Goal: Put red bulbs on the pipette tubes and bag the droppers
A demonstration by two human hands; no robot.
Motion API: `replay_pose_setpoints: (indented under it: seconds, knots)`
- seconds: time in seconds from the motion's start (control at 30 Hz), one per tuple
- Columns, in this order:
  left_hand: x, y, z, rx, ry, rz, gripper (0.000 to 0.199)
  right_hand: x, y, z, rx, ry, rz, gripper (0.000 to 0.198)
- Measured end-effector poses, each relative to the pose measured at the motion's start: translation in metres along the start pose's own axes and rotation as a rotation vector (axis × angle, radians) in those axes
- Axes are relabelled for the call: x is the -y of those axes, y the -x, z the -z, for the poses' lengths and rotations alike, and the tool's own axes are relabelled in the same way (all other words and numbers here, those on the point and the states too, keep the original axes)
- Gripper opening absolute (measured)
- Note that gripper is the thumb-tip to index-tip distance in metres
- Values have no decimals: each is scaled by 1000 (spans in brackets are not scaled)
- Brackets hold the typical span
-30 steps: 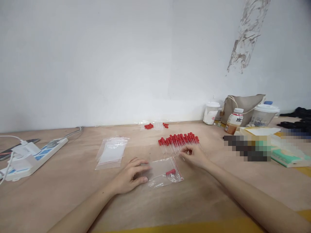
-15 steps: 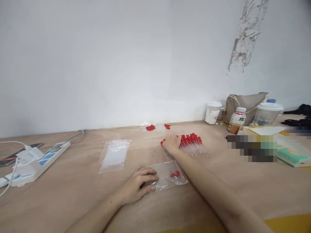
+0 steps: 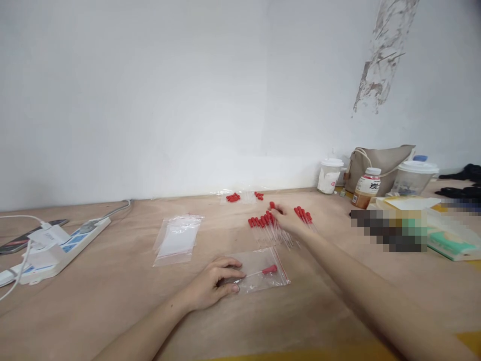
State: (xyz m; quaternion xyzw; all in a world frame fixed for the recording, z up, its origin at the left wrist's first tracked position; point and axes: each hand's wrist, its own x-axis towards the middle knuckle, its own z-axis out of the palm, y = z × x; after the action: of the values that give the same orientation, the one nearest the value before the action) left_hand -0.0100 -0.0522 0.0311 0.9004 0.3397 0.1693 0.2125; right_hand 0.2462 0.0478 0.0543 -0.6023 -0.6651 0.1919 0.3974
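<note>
The person's left hand (image 3: 216, 282) rests at the 9 o'clock edge of a clear zip bag (image 3: 252, 285), thumb and fingers held apart with a moderate gap, while inside the bag lies one dropper (image 3: 269, 269), its red bulb toward 3 o'clock. Seen from that bag, the right hand (image 3: 288, 218) is at 1 o'clock, fingers drawn in narrowly beside a red bulb (image 3: 272, 205) among the row of red-topped droppers (image 3: 259, 223), though one cannot tell whether it is gripped. A stack of flat bags (image 3: 176, 241) lies at 10 o'clock.
</note>
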Motion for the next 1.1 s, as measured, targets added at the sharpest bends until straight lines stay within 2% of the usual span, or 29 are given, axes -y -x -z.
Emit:
replay_pose_setpoints:
  seconds: [0.1, 0.2, 0.27, 0.4, 0.63, 0.83, 0.97, 1.03, 1.1]
  knots:
    - [3, -2, -2, -4, -9, -9, 29, -26, 25, 20, -13, -505, 11, 29]
    - [6, -6, -4, -23, -28, 14, 30, -45, 47, 22, -157, -746, -40, 42]
    - [7, -10, -5, -28, -47, 21, 31, -53, 55, 18, -226, -819, -91, 45]
    - [7, -13, -5, -32, -81, 5, 32, -60, 57, 8, -248, -840, -146, 40]
    - [7, -11, -3, 7, -77, 10, 32, -64, 59, 12, -345, -870, -161, 38]
    - [6, -12, -3, 0, -98, 8, 34, -51, 71, 8, -186, -953, -232, 39]
    - [2, -11, -2, -36, -89, -11, 43, -46, 80, 4, 38, -1002, -284, 31]
    - [2, -11, -2, -52, -73, -22, 46, -46, 83, 5, 180, -848, -184, 27]
    - [3, -11, -2, -57, -60, -33, 46, -45, 86, 7, 239, -567, 6, 23]
